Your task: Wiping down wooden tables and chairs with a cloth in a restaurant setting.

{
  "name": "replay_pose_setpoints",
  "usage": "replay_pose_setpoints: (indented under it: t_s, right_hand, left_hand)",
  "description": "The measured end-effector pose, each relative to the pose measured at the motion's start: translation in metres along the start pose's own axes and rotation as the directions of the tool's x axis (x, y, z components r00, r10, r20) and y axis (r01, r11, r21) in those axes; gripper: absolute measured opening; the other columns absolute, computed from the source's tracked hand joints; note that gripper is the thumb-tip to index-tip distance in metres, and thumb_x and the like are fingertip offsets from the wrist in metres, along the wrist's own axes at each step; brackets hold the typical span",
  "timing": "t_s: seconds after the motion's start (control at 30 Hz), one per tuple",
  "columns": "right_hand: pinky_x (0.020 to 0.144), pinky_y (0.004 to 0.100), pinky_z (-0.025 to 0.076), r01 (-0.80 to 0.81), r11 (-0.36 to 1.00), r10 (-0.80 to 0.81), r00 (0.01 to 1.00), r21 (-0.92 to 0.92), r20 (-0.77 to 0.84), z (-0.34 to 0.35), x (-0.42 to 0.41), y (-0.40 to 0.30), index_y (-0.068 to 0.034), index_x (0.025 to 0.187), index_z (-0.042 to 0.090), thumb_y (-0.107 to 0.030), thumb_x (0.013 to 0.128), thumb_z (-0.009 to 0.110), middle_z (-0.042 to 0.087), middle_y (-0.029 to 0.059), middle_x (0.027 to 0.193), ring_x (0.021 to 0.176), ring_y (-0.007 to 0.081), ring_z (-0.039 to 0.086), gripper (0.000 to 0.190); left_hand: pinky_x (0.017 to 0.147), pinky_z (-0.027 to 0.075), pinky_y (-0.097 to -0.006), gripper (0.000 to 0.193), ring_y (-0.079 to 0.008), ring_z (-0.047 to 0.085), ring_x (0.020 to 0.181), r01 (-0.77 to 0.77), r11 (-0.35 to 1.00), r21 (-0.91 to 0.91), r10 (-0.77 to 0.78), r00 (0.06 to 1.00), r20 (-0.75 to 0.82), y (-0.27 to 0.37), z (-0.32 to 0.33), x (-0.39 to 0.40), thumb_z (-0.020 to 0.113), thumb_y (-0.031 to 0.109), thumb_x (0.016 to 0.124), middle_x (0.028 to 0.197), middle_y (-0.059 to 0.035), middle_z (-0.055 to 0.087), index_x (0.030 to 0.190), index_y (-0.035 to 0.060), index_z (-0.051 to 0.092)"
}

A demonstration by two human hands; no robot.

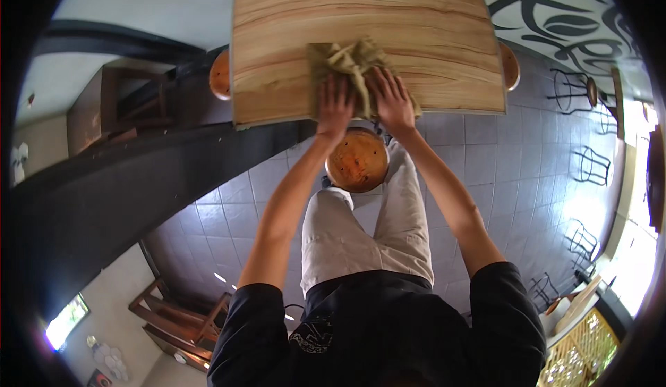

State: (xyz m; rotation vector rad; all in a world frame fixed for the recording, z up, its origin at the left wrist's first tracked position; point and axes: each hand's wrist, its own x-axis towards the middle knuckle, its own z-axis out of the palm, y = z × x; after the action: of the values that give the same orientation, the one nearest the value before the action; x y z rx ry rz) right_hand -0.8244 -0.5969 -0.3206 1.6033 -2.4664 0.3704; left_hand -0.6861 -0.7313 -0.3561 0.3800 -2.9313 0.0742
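A crumpled olive-brown cloth (346, 59) lies on a wood-grain table top (364, 1), close to the edge nearest me. My left hand (334, 103) presses flat on the cloth's left part with the fingers pointing away from me. On its right part rests my right hand (390, 98), fingers spread, the cloth bunched between the two hands. Neither hand is closed around the cloth. Part of the cloth reaches the table's near edge. Just below that edge, between my forearms, is a round wooden stool seat (357, 160).
Round wooden stool seats show at the table's left (220, 74) and right (509, 67) sides. A dark beam-like surface (130, 173) runs along the left. Black metal stools (593, 165) stand far right, and wooden furniture (177, 316) at lower left. The floor is grey tile (478, 163).
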Motion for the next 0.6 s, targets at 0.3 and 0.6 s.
replay_pose_setpoints:
  t_s: [0.3, 0.6]
  right_hand:
    - [0.123, 0.0508, 0.018, -0.480, 0.871, 0.472, 0.876, 0.103, 0.096, -0.079, -0.103, 0.216, -0.004, 0.154, 0.034, -0.044, 0.054, 0.091, 0.028, 0.0231, 0.161, 0.151, 0.0395, 0.022, 0.122]
    - [0.123, 0.0525, 0.016, -0.701, 0.712, 0.701, 0.703, 0.048, -0.118, -0.027, -0.003, 0.208, -0.009, 0.151, 0.042, -0.039, 0.093, 0.058, 0.032, 0.0190, 0.161, 0.151, 0.0378, 0.023, 0.067]
  left_hand:
    - [0.121, 0.014, -0.0613, 0.108, -0.0468, 0.015, 0.150, -0.320, 0.858, -0.402, 0.372, 0.926, 0.056, 0.195, -0.020, 0.166, 0.073, 0.066, 0.067, 0.164, -0.0211, 0.020, 0.156, 0.0175, 0.035]
    - [0.118, 0.023, -0.0600, 0.061, -0.0428, 0.031, 0.146, -0.078, 0.885, -0.460, 0.047, 0.996, -0.078, 0.116, -0.001, 0.240, 0.059, 0.043, 0.093, 0.157, -0.0164, 0.039, 0.147, 0.0156, 0.050]
